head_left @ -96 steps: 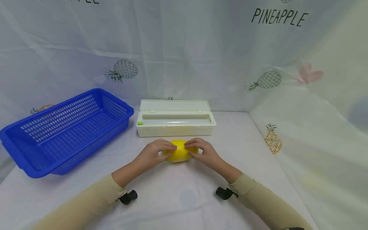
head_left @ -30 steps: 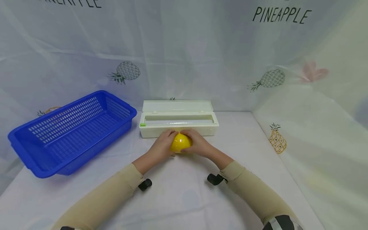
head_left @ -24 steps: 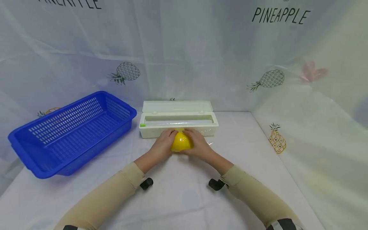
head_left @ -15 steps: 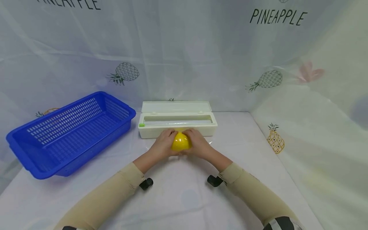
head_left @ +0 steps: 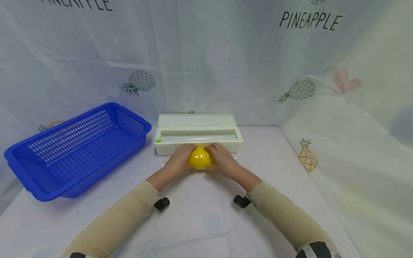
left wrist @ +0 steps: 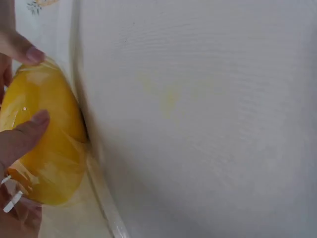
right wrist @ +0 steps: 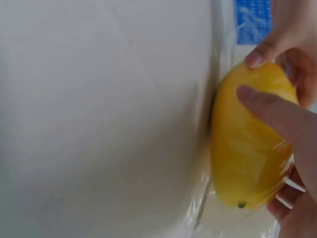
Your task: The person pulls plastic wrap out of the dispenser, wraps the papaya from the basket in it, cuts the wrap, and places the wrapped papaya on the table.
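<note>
A glossy yellow mango (head_left: 200, 159) sits at the middle of the table, against the front of the white cling film dispenser (head_left: 171, 148). Clear cling film (right wrist: 198, 210) lies over and around it, with folds visible in both wrist views. My left hand (head_left: 178, 160) grips one side, its thumb (left wrist: 25, 139) across the fruit in the left wrist view. My right hand (head_left: 224, 160) holds the other side, its thumb (right wrist: 272, 109) on top in the right wrist view. Most other fingers are hidden behind or under the mango.
The dispenser's lid (head_left: 196, 120) stands raised at the back, with a green tab (head_left: 158, 141) at its left end. A blue slotted basket (head_left: 77, 150) stands on the left of the white-covered table (head_left: 193, 222). Pineapple-printed cloth (head_left: 219, 71) hangs behind.
Since the earliest frame both hands have carried the mango up against the dispenser and wrapped further around it. Over the last half second the mango has shifted slightly left.
</note>
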`<state>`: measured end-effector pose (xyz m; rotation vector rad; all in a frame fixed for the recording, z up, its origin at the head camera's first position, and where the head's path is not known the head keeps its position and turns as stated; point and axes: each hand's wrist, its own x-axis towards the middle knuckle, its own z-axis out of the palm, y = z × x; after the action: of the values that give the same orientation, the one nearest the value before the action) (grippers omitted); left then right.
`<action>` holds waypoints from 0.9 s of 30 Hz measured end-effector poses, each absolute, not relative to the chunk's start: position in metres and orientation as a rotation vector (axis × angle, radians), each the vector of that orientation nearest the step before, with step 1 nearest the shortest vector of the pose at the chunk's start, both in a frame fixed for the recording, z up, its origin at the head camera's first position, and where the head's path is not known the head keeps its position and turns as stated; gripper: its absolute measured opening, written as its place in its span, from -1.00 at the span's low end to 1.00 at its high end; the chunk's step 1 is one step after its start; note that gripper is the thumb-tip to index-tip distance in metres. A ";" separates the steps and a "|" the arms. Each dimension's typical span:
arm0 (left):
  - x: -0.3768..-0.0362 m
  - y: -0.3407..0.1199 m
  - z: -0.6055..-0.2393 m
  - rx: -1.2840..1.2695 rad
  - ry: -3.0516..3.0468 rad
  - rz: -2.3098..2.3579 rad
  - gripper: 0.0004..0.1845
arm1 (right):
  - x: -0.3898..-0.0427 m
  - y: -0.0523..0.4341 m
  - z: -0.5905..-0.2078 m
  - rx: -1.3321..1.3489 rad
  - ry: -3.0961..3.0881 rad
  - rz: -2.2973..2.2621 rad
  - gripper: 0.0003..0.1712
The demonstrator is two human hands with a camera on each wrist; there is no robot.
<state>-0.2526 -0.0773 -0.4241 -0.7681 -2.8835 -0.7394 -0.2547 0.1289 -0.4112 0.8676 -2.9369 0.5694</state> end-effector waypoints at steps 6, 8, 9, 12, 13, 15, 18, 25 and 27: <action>-0.258 -0.081 -0.423 -0.640 -2.894 -0.948 -0.19 | -0.269 0.138 -0.410 0.866 -2.915 0.786 -0.20; -0.259 -0.083 -0.422 -0.614 -2.892 -1.005 -0.21 | -0.273 0.142 -0.407 0.901 -2.912 0.833 -0.22; -0.260 -0.084 -0.423 -0.603 -2.889 -1.028 -0.21 | -0.274 0.144 -0.405 0.921 -2.909 0.844 -0.23; -0.262 -0.088 -0.422 -0.594 -2.876 -1.100 -0.24 | -0.277 0.145 -0.401 0.962 -2.906 0.831 -0.23; -0.262 -0.089 -0.421 -0.590 -2.873 -1.127 -0.25 | -0.278 0.146 -0.400 0.959 -2.912 0.819 -0.23; -0.264 -0.090 -0.420 -0.583 -2.875 -1.159 -0.28 | -0.281 0.148 -0.399 0.952 -2.927 0.805 -0.24; -0.266 -0.091 -0.418 -0.574 -2.895 -1.161 -0.31 | -0.287 0.150 -0.399 0.936 -2.961 0.812 -0.27; -0.270 -0.093 -0.418 -0.596 -2.930 -1.136 -0.31 | -0.294 0.151 -0.400 0.951 -3.014 0.832 -0.35; -0.271 -0.093 -0.419 -0.600 -2.942 -1.130 -0.31 | -0.295 0.150 -0.400 0.961 -3.026 0.826 -0.35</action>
<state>-0.2711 -0.0935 -0.4192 -0.5998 -2.9419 -1.1296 -0.2946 0.1503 -0.4000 0.9607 -3.0261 0.8258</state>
